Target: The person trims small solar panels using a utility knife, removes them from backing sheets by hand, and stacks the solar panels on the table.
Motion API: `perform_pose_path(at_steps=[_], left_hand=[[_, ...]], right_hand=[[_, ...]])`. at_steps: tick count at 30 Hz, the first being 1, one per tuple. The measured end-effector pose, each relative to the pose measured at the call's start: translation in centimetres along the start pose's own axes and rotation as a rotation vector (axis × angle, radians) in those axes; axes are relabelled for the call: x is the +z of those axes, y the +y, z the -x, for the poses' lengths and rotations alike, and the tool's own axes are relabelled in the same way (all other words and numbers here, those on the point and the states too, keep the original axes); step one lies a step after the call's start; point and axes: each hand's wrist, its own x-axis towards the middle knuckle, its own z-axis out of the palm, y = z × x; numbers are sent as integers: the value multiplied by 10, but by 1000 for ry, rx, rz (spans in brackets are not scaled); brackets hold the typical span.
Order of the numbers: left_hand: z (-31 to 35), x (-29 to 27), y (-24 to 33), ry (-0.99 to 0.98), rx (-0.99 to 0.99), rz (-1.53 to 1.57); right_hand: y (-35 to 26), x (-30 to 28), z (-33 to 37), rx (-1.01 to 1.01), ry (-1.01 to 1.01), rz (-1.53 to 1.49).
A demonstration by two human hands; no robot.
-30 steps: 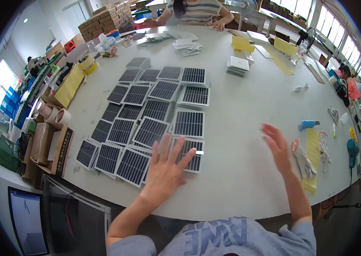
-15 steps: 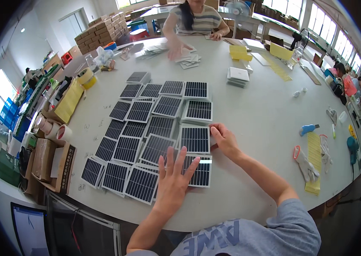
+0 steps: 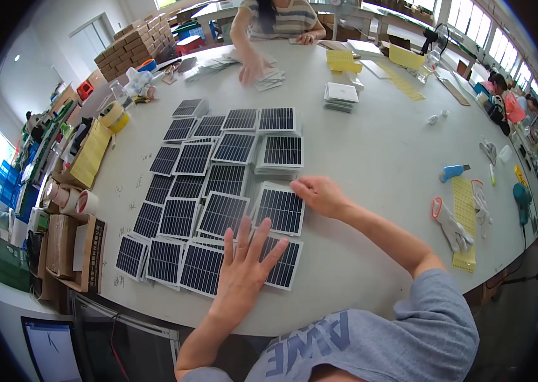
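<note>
1. Small solar panel [image 3: 279,210], dark with pale lines and a white border: tops a stack on the right side of the panel group, second from the near edge. Set askew against its neighbours; layered edges show along its left.
2. Right hand [image 3: 325,196]: at the far right corner of that panel, thumb and fingers drawn close together. Cannot tell whether they pinch the corner or merely rest on it.
3. Left hand [image 3: 241,280]: palm down, fingers spread apart, over the left part of the near-right panel [image 3: 286,262]. Contact cannot be told for sure.
4. Other panel stacks [image 3: 178,216]: uneven rows leftward and away from the person, several tops tilted or overlapping. All stand on a large white table [image 3: 364,280].
5. Beyond the group, to the right: a short stack of pale flat squares [image 3: 341,93], standing apart.
6. Far side: a co-worker in a striped top [image 3: 281,20], one blurred hand at a loose spread of pale pieces [image 3: 271,80].
7. Right part of table: blue-handled cutter [image 3: 452,172]; white glove [image 3: 453,228] beside a yellow strip [image 3: 464,216]; teal hand tool [image 3: 521,198] near the rim.
8. Left edge: yellow tape rolls [image 3: 113,116]; nearer, an open cardboard box [image 3: 94,254].
</note>
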Motion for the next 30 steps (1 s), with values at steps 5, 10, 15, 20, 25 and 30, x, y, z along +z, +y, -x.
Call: perform_pose_path(at_steps=[5,10,15,20,25,30], left_hand=[[-7,3,-1,-12,127,-121],[-6,16,19,43,293,-65],[-27,34,75,56,412,115],[-62,49,101,84,474,148],[-101,58,118,77,464,141],[-108,51,121,62,385,87]], right_hand=[[-1,22,2,-147,159,-3],[12,12,12,-172,89,-73],[26,-18,41,-139,-52,-85],[73,-54,58,-90,-6,-133],[90,-83,54,-11,24,-236],[118,-84,45,-85,4,-214]])
